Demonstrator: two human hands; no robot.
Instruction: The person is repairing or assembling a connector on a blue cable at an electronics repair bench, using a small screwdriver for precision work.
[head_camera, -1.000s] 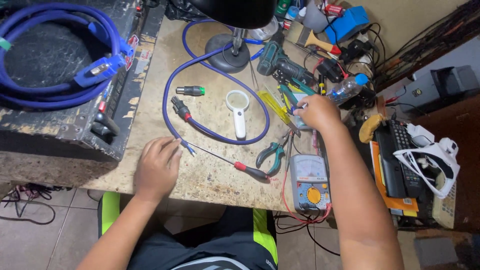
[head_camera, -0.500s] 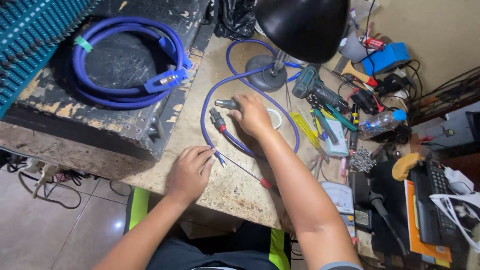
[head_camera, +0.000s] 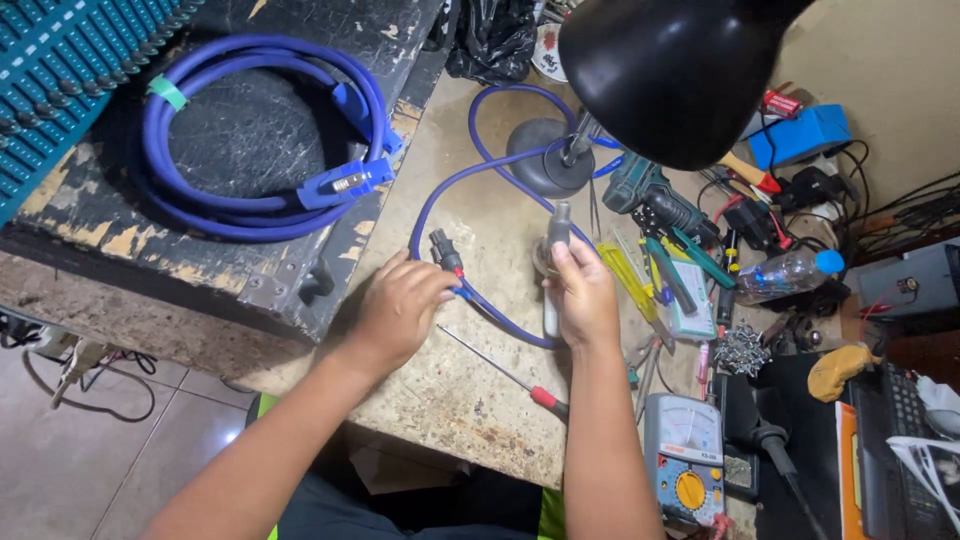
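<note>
On the worn bench, the blue cable (head_camera: 440, 200) loops far toward the lamp base (head_camera: 548, 170); it looks heavy yet bendable. The left hand (head_camera: 400, 310) pinches its stiff black plug (head_camera: 445, 250), the best hold. The right hand (head_camera: 580, 290) grips a light metal sleeve (head_camera: 558, 225).

A worn, stained workbench (head_camera: 470, 400) carries the things. On it lie a loose blue cable (head_camera: 450, 190), the round base of a black desk lamp (head_camera: 545, 170), a thin screwdriver with a red handle (head_camera: 505, 375), a multimeter (head_camera: 685, 460) near the front edge, yellow-handled tools (head_camera: 625, 270), a clear plastic bottle (head_camera: 785, 275) and a scuffed black case (head_camera: 250, 250) at the left.
</note>
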